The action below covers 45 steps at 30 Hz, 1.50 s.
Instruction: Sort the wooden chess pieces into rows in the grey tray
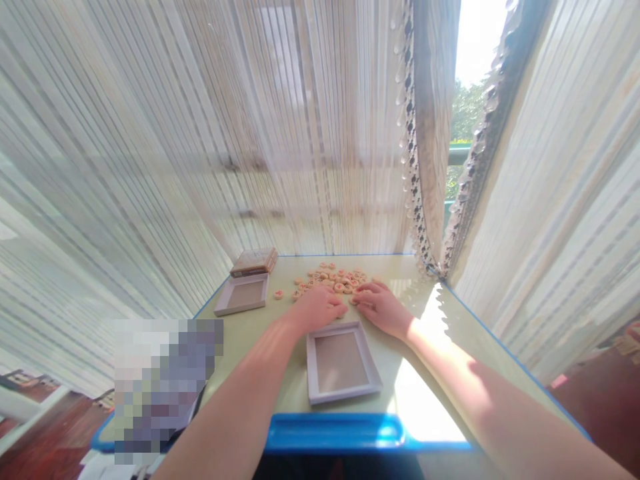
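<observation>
My left hand (317, 303) and right hand (380, 308) flank the near edge of a heap of round pieces (339, 288), fingers loosely bent; I cannot tell whether either grips one. A shallow box (342, 361) lies just below my hands, another tray (246, 294) left of them.
</observation>
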Each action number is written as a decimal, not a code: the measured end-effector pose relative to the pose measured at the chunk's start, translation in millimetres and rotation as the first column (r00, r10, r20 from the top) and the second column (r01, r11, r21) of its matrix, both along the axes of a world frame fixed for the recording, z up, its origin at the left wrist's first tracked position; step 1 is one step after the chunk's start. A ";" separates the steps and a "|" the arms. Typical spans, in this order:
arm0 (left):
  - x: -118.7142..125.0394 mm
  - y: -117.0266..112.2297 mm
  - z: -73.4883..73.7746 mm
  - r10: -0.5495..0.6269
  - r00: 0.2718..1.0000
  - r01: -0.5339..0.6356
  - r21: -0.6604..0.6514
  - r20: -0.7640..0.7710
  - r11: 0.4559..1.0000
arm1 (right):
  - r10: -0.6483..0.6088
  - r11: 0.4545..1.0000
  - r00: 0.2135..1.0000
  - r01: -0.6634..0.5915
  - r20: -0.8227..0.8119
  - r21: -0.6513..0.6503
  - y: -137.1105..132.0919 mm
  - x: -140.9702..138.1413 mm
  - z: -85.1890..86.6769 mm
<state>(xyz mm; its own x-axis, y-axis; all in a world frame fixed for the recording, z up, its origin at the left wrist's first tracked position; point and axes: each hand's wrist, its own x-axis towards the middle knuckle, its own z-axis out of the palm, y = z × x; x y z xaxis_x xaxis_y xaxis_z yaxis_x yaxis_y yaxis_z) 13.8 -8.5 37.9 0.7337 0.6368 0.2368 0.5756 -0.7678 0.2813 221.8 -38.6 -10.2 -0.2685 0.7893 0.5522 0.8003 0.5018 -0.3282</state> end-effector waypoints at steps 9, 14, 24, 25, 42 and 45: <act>0.8 0.6 2.4 0.052 0.999 -0.050 0.101 -0.011 0.994 | -0.359 0.932 0.933 0.360 0.029 -0.039 7.3 7.1 -8.2; -5.9 11.9 -6.0 0.139 0.989 -0.144 0.154 0.043 0.978 | -0.359 0.894 0.924 0.381 0.132 -0.234 5.5 9.9 -13.4; -21.7 23.6 -7.9 0.307 0.948 -0.303 -0.057 0.083 0.951 | -0.285 0.957 0.955 0.289 0.082 -0.037 -0.9 4.6 -10.0; -22.7 25.4 -8.6 0.342 0.935 -0.337 -0.063 0.090 0.939 | -0.265 0.963 0.961 0.268 0.083 -0.019 -1.8 4.0 -7.7; -21.6 31.2 -10.0 0.341 0.938 -0.338 0.054 -0.064 0.940 | 0.001 0.998 0.961 -0.018 0.277 0.059 23.8 -27.0 16.7; -22.0 30.9 -9.1 0.345 0.938 -0.339 0.120 -0.035 0.933 | 0.004 1.000 0.938 -0.002 0.348 -0.006 22.6 -28.6 15.7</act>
<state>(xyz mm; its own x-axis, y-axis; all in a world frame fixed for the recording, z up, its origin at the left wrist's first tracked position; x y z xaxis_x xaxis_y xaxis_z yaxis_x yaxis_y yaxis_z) -8.2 22.4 28.8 0.4901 0.8234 0.2861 0.8206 -0.5465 0.1670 193.2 -16.0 5.5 -0.4451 0.7912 0.4193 0.8636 0.5031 -0.0325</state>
